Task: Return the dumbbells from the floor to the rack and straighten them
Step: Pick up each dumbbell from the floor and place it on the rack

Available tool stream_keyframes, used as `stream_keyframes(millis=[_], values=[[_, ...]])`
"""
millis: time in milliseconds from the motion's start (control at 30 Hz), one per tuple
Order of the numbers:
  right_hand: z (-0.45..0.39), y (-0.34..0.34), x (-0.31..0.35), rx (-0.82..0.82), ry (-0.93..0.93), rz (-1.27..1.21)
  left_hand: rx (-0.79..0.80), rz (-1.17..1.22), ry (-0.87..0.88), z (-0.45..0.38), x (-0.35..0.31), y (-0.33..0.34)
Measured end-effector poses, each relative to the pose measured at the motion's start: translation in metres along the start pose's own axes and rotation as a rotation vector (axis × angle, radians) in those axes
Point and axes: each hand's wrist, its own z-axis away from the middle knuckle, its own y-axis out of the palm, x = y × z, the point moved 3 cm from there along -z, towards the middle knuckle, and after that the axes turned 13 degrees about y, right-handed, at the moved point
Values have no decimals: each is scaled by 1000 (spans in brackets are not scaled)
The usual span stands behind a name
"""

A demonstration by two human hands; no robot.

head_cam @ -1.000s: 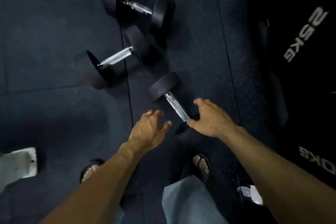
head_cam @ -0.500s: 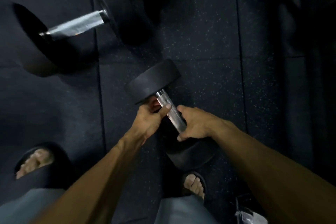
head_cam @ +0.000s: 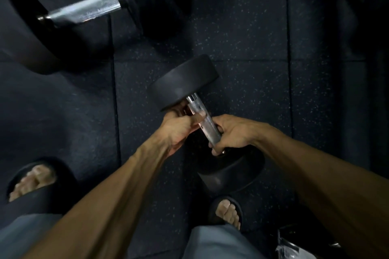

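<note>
A black dumbbell [head_cam: 185, 82] with a knurled chrome handle lies at an angle in the middle of the view, on or just above the dark rubber floor. My left hand [head_cam: 179, 128] grips the upper part of the handle from the left. My right hand [head_cam: 233, 132] grips the lower part from the right, just above the near weight head [head_cam: 231, 172]. A second, bigger dumbbell [head_cam: 84, 9] lies on the floor at the upper left. The rack is out of view.
My two feet in black sandals stand on the floor, the left foot [head_cam: 31, 178] at the lower left and the right foot [head_cam: 228, 210] right below the held dumbbell. Dark shapes line the right edge. Speckled rubber floor tiles [head_cam: 252, 48] lie open to the right of the dumbbell.
A second ago both hands were reaching with spread fingers. They have since closed round the dumbbell's handle, and the view has dropped closer to the floor.
</note>
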Motion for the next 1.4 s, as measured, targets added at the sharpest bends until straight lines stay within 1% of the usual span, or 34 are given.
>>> stream_keyframes(millis=[300, 533, 667, 867, 1033, 1233, 1400], values=[[0, 13, 7, -71, -3, 32, -85, 95, -19, 9, -1, -7], [20, 42, 24, 6, -29, 50, -134, 55, -43, 49, -8, -29], [56, 61, 38, 41, -60, 32, -168, -2, -23, 94, -31, -38], [159, 70, 64, 83, -92, -10, -185, -37, 7, 184, -102, -23], [268, 56, 84, 96, -135, -55, -169, -105, 58, 259, -183, 6], [413, 24, 95, 34, -136, -187, -3, -240, 63, 338, -303, 69], [523, -14, 98, -60, -156, -280, 146, -360, 111, 378, -388, 127]])
